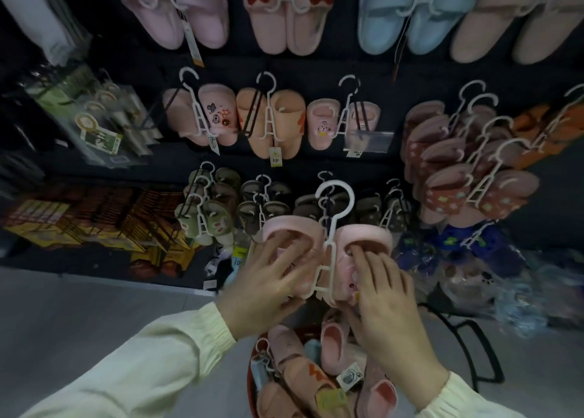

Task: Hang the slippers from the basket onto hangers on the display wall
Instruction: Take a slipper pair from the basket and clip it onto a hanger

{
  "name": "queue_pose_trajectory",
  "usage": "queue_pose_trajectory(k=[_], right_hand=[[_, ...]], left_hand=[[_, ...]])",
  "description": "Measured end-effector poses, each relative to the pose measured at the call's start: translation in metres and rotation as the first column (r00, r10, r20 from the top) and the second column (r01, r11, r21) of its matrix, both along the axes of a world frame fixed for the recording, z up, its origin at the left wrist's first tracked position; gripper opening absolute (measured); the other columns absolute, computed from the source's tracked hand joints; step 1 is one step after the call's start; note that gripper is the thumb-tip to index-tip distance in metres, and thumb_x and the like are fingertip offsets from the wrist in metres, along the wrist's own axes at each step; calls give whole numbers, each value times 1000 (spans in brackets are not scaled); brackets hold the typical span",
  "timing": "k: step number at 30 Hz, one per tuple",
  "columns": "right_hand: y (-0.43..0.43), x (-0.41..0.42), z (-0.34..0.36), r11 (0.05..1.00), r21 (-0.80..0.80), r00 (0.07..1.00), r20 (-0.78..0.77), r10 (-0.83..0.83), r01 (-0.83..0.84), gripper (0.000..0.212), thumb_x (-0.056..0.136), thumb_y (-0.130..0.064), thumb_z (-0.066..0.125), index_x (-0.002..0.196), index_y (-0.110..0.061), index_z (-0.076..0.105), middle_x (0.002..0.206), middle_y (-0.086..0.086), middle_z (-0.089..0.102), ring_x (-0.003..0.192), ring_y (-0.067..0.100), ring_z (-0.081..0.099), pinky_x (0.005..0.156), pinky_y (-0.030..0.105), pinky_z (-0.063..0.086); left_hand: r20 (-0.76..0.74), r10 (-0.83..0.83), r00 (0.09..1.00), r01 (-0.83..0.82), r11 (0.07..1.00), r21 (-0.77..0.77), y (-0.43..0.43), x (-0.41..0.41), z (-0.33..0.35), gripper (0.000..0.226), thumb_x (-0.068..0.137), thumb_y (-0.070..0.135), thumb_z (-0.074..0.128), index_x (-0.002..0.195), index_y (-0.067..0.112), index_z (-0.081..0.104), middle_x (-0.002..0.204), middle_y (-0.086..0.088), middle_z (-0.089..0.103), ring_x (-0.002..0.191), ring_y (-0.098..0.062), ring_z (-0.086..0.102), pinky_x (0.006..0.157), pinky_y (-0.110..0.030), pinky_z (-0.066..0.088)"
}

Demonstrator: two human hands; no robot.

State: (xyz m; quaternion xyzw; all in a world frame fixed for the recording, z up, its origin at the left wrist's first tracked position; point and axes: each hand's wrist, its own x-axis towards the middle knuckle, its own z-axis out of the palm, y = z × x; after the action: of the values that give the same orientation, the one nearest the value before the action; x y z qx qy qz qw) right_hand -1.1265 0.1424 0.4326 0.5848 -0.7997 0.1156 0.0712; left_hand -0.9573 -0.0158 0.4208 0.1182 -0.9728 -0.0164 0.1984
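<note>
A pair of pink slippers sits on a white plastic hanger (330, 247) held up in front of the display wall (392, 66). My left hand (268, 286) grips the left pink slipper (292, 228), fingers over its opening. My right hand (384, 310) grips the right pink slipper (366, 237), with fingertips inside it. The hanger's hook (335, 196) points up, level with the lowest row of hung slippers. Below my hands stands a red basket (252, 383) holding several pink and peach slippers and a spare hanger.
The dark wall carries rows of hung slippers: pink, blue and beige on top, peach in the middle (270, 122), green and brown below (208, 215), red ones at right (458, 171). Packaged goods hang at left (94, 120). A black frame (474, 348) stands on the grey floor.
</note>
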Motion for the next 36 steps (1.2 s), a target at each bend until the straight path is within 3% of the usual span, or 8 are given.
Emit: queue_pose_trajectory(k=[4, 8, 12, 15, 28, 36], right_hand=[[-13, -28, -35, 995, 87, 998, 19, -55, 54, 104, 52, -42, 92, 138, -4, 46, 128, 19, 56, 119, 34, 43, 92, 57, 49], [-35, -55, -62, 992, 105, 997, 12, -71, 69, 93, 64, -36, 86, 140, -5, 43, 127, 18, 55, 115, 36, 47, 95, 54, 37], [-63, -86, -70, 988, 124, 996, -22, -89, 91, 91, 66, -34, 85, 140, -5, 40, 125, 17, 55, 109, 36, 52, 89, 53, 45], [-83, -104, -68, 990, 119, 996, -38, -77, 81, 85, 71, -25, 80, 141, -6, 35, 125, 17, 53, 109, 36, 52, 90, 55, 47], [-116, -145, -60, 988, 95, 989, -91, -115, 123, 84, 69, -15, 78, 141, -6, 36, 119, 18, 53, 105, 37, 53, 93, 58, 44], [-101, -144, -73, 997, 17, 994, -79, -70, 71, 86, 69, -16, 80, 141, -7, 34, 118, 15, 50, 103, 36, 51, 92, 58, 45]], left_hand=[[41, -8, 999, 8, 1000, 10, -12, -34, -27, 85, 74, 40, 82, 145, 21, 41, 145, -7, 40, 129, -43, 42, 93, -60, 49], [183, -23, 983, 32, 998, -48, -31, -68, -50, 84, 78, 40, 76, 147, 18, 34, 144, -12, 37, 131, -42, 44, 102, -59, 44], [189, 18, 982, 6, 992, -127, -48, -103, -51, 87, 70, 37, 81, 142, 14, 39, 137, -13, 39, 124, -39, 43, 103, -54, 44], [165, 76, 983, -40, 976, -212, -59, -123, -48, 81, 67, 37, 80, 137, 11, 50, 134, -14, 43, 120, -38, 41, 100, -50, 31], [240, 130, 962, -100, 986, -133, -91, -169, -49, 87, 75, 37, 78, 148, 13, 35, 139, -15, 45, 127, -40, 41, 113, -53, 31], [56, 106, 993, -96, 984, -153, -73, -162, -61, 68, 85, 30, 65, 144, 14, 36, 137, -14, 42, 123, -37, 42, 103, -52, 43]])
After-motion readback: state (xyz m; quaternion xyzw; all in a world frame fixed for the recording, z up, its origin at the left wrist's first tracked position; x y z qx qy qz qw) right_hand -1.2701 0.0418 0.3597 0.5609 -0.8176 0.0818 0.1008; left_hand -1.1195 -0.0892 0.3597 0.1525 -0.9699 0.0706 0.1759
